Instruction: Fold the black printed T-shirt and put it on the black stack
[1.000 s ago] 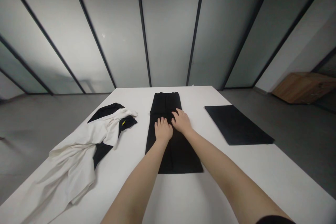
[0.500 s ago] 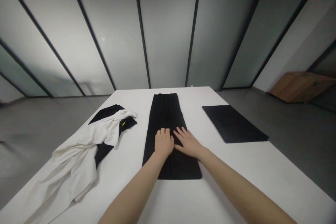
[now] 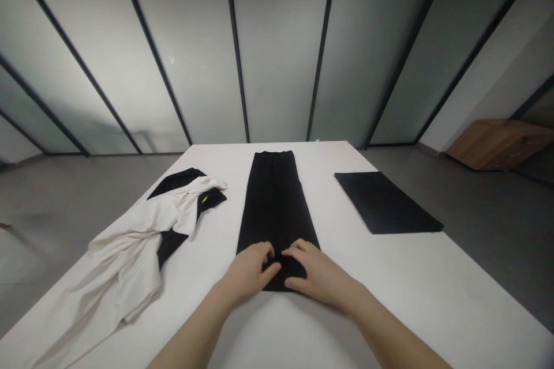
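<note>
A long black garment [image 3: 274, 202], folded into a narrow strip, lies lengthwise down the middle of the white table [image 3: 411, 288]. Both my hands are at its near end. My left hand [image 3: 249, 272] has its fingers curled and its thumb pressed in, pinching the near left edge of the cloth. Beside it, my right hand [image 3: 319, 275] curls over the near right corner in the same way, thumb tucked under. The two hands almost touch at the fingertips. The edge of the cloth under my hands is hidden.
A crumpled white garment with black parts [image 3: 130, 253] sprawls over the left side of the table. On the right lies a flat folded black cloth [image 3: 385, 203]. A wooden cabinet [image 3: 497, 141] stands on the grey floor at far right. Glass panels stand behind the table.
Both hands slid toward me along the black garment, from its middle to its near end. The fingers, flat before, are now curled on the edge.
</note>
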Motion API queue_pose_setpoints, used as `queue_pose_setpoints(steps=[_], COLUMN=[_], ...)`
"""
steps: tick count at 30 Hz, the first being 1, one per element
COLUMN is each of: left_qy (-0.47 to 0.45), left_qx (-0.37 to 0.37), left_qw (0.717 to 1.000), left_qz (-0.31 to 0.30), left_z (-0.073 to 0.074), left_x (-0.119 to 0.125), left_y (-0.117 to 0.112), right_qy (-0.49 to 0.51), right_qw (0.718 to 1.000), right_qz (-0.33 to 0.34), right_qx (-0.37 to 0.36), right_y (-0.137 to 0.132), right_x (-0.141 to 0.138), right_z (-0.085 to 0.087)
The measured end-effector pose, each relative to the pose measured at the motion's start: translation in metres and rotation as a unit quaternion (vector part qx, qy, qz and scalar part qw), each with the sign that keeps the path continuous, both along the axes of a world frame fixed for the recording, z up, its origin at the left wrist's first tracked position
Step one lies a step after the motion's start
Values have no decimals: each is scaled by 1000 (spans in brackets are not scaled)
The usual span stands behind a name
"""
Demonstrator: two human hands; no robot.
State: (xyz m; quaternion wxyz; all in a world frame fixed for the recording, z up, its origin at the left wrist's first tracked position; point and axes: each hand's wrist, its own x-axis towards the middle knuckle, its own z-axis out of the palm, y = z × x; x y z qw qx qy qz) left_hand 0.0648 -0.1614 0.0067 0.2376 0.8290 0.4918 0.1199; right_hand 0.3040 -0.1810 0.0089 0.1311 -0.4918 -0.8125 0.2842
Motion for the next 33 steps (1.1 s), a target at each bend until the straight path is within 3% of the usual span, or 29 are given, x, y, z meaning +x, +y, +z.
queue_pose_setpoints(steps=[4,11,16,19,25,29,33], left_qy=[85,106,166,191,157,134,127], left_qx=[-76,-211,-124,-121,-89,-58,-92], left_qw=[991,967,977,973,980,984,983], left_qz=[-64,-93,-47,-49,-81,-105,-94], left_z=[20,29,30,28,29,22,20], left_x=[-19,-29,-31,-32,-34,-38,-41], left_y=[1,2,6,5,7,8,5], right_qy=[4,-49,-63,-59,18,12,5], right_qw=[998,993,996,996,996,996,996], right_qz=[60,94,41,27,40,53,68], right_qx=[17,47,55,62,71,65,52], right_y=[-1,-1,-7,-9,-8,-6,-5], right_x=[-19,-27,-37,-43,-39,-36,-32], right_z=[-3,-11,-17,-20,-18,-18,-17])
